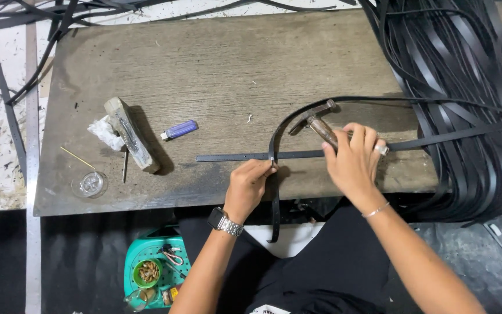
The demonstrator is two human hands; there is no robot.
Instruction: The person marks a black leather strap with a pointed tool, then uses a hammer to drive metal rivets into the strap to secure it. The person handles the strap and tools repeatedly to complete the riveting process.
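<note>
I am pinching with my left hand (250, 181) the spot where two thin black leather straps (233, 156) cross, thumb and fingertips clenched on what looks like a small metal rivet there. My right hand (352, 156) is gripping the worn wooden handle of a small rusty-headed hammer (314, 120), its head hovering just above and to the right of my left fingers. One strap is lying flat along the wooden work board (204, 75), running out to the left of my left hand; the other is looping up behind the hammer and dropping off the near edge below my left wrist.

Judging by this, the straps are lined up and the fastener is being held in place, but it does not look struck home yet (I cannot tell whether it is seated). The hammering seems to be what is left.

Well to the left of my left hand are a purple plastic lighter (179, 129), a rough wooden block (130, 134) with crumpled white tissue (103, 131) beside it, and a small clear glass dish (90, 184). To the right of my right hand a big heap of loose black straps (466, 70) is crowding the board, touching the strap I am working on. My own fingertips are sitting very near the strike point.
</note>
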